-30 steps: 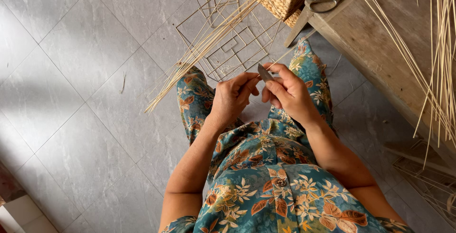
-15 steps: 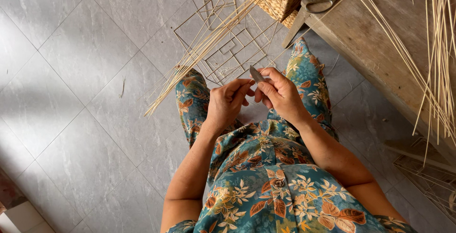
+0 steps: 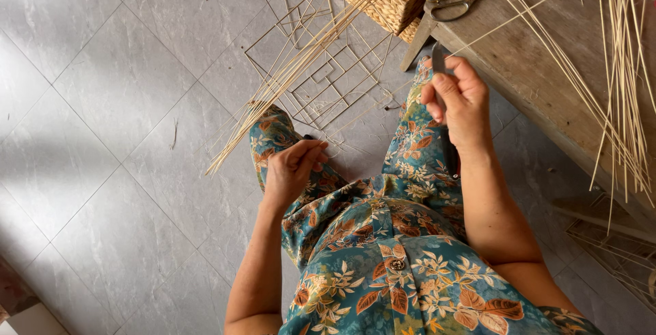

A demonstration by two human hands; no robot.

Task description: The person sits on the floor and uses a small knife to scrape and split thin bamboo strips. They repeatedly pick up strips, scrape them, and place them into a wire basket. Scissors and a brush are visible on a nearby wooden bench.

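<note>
We grip a dark-handled knife (image 3: pixel 443 96) in our right hand (image 3: pixel 459 102), fingers wrapped around it, at two o'clock. Our left hand (image 3: pixel 292 168) pinches a thin bamboo strip (image 3: pixel 355 119). A slip could nick our thigh (image 3: pixel 417 150) or snap the strip.
</note>
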